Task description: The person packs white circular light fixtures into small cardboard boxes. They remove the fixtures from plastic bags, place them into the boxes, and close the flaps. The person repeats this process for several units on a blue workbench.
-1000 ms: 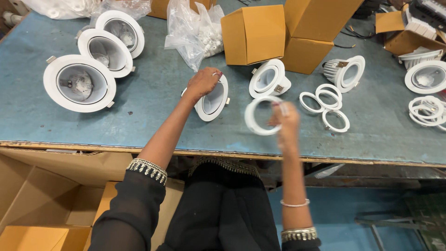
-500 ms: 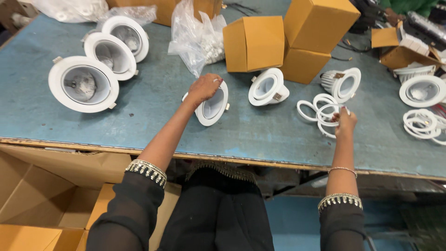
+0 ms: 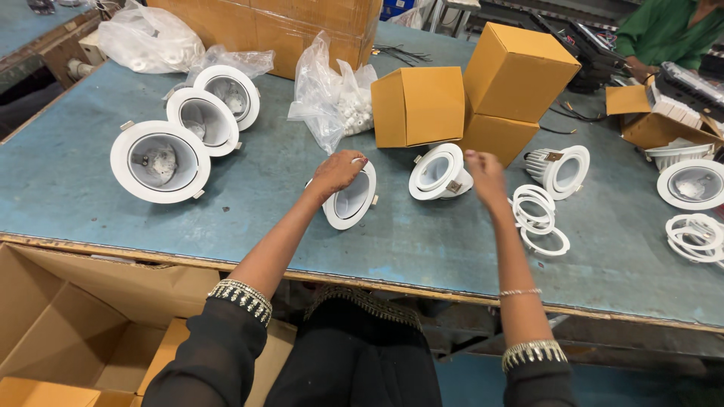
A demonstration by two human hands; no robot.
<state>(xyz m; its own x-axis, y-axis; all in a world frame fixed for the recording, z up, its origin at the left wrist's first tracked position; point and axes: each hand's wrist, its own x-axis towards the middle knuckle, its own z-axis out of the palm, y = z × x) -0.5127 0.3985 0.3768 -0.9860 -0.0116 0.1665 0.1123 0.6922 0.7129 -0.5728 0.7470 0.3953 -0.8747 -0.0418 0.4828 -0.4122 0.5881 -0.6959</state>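
While left hand (image 3: 337, 172) fingers clamp the white downlight (image 3: 351, 197) tilted on the desk (image 3: 256, 211), right hand (image 3: 485, 173) hovers loosely open, empty, near ring stack (image 3: 537, 218); steady the housing first.

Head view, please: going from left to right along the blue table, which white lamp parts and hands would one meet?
Large white downlight → left hand on a downlight housing → tilted downlight → right hand → pile of white rings → finned downlight → downlight near the right edge.
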